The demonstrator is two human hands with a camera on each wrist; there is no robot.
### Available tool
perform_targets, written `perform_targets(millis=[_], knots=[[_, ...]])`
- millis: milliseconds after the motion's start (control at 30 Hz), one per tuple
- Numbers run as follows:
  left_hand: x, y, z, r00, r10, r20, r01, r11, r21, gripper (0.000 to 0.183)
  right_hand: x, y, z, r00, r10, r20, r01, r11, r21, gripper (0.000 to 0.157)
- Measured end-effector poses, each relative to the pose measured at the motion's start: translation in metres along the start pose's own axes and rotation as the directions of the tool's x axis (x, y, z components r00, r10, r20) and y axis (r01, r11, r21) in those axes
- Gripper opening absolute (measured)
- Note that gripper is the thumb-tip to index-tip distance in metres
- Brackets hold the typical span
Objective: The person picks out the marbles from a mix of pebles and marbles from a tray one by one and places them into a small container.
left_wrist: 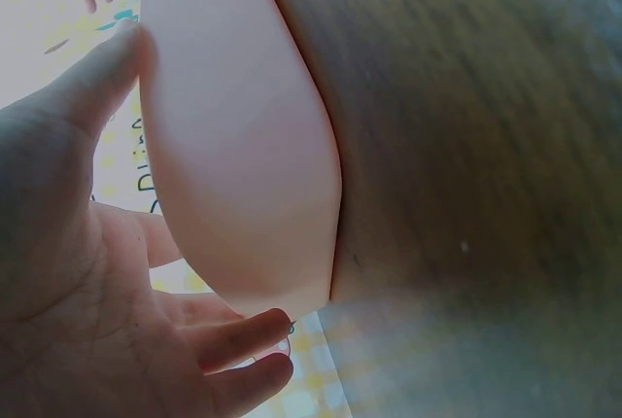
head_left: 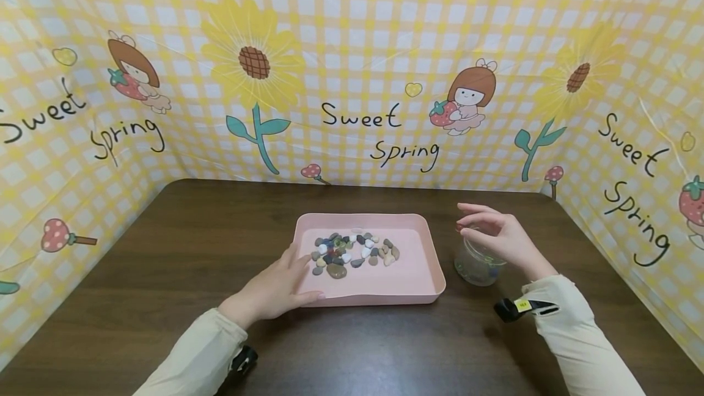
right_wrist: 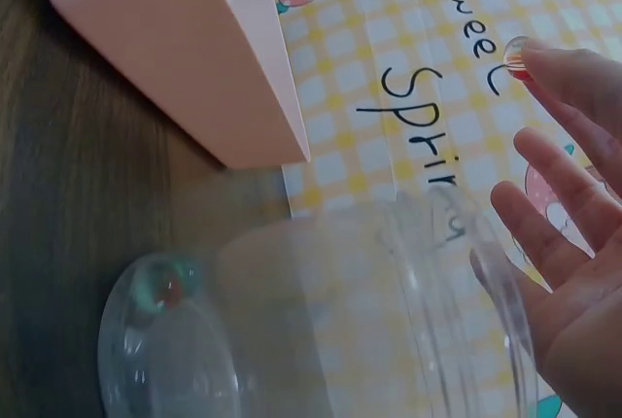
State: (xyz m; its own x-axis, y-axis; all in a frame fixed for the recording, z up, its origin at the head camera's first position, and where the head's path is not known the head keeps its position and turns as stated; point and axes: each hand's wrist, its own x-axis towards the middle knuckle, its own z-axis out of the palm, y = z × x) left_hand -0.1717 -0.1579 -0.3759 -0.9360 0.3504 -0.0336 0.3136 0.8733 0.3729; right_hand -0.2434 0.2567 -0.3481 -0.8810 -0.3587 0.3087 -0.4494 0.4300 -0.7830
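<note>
Thumb and forefinger of my right hand (head_left: 503, 238) pinch a clear glass marble with red inside (right_wrist: 517, 56), held over the mouth of a clear glass jar (head_left: 474, 266). The other fingers are spread apart. At the jar's bottom, a marble with green and orange tints (right_wrist: 160, 284) shows through the glass. My left hand (head_left: 269, 291) rests against the near left corner of a pink tray (head_left: 387, 285), thumb at the front rim and loosely bent fingers at the left side. Pebbles (head_left: 337, 271) and glass marbles (head_left: 337, 252) lie mixed in the tray.
The tray and jar stand side by side on a dark wooden table (head_left: 352, 347), jar to the right. A yellow checked cloth (head_left: 352, 47) with flowers and lettering hangs behind the table and along both sides.
</note>
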Motion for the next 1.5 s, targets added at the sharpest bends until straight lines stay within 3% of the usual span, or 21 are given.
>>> perform_targets(millis=[233, 633, 1200, 1500], knots=[[-0.001, -0.001, 0.001, 1.0, 0.001, -0.006, -0.001, 1.0, 0.006, 0.08, -0.008, 0.009, -0.007, 0.998, -0.007, -0.06, 0.003, 0.998, -0.064, 0.022], [0.0, -0.001, 0.001, 1.0, -0.005, 0.001, 0.005, 1.0, 0.007, 0.081, -0.019, 0.017, -0.016, 0.985, -0.064, -0.162, 0.056, 0.997, -0.054, 0.02], [0.0, 0.0, 0.001, 1.0, -0.002, -0.008, 0.002, 1.0, 0.01, 0.08, -0.035, 0.032, -0.025, 0.972, 0.057, -0.227, -0.083, 0.991, -0.108, 0.025], [0.0, 0.0, 0.0, 1.0, -0.007, 0.002, 0.007, 1.0, 0.008, 0.081, -0.036, 0.028, -0.026, 0.949, 0.157, -0.275, -0.217, 0.954, -0.206, 0.027]])
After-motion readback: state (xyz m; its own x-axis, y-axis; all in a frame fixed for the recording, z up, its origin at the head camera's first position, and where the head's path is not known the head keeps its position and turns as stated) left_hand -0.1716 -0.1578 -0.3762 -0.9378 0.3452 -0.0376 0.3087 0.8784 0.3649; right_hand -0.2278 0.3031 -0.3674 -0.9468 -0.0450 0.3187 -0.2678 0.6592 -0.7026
